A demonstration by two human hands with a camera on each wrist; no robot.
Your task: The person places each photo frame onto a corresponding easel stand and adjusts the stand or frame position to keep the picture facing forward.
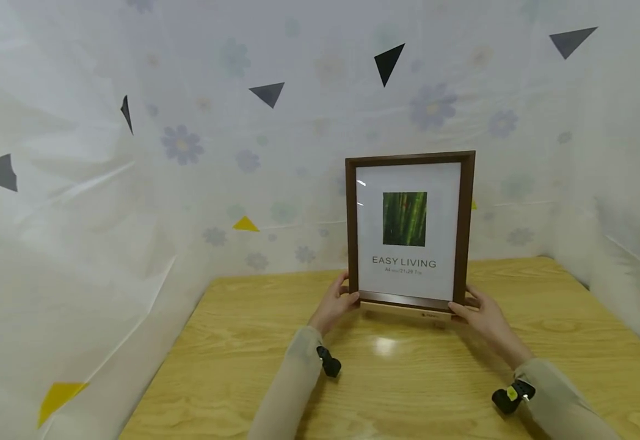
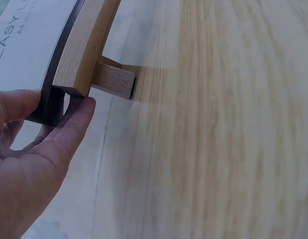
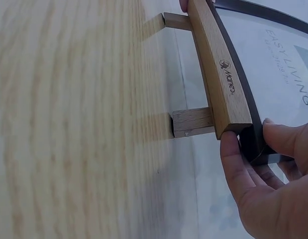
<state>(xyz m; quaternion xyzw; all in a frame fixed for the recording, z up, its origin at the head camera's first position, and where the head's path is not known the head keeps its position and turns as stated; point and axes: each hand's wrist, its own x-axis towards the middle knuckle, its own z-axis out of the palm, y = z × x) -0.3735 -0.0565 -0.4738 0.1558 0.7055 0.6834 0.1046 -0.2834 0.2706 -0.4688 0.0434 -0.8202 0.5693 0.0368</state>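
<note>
A dark brown picture frame stands upright on the ledge of a small wooden easel, its sheet reading "EASY LIVING" around a green picture. My left hand grips the frame's lower left corner, thumb on the front and fingers behind. In the left wrist view, a fingertip touches the end of the easel ledge. At the lower right corner, my right hand holds the frame the same way, its index finger against the ledge end. Short feet carry the ledge above the table. The frame hides the easel's back.
The wood-grain table spreads out on both sides of the easel. Behind and beside it hangs pale flowered sheeting with black, grey and yellow triangles. Dark wrist devices sit on both sleeves.
</note>
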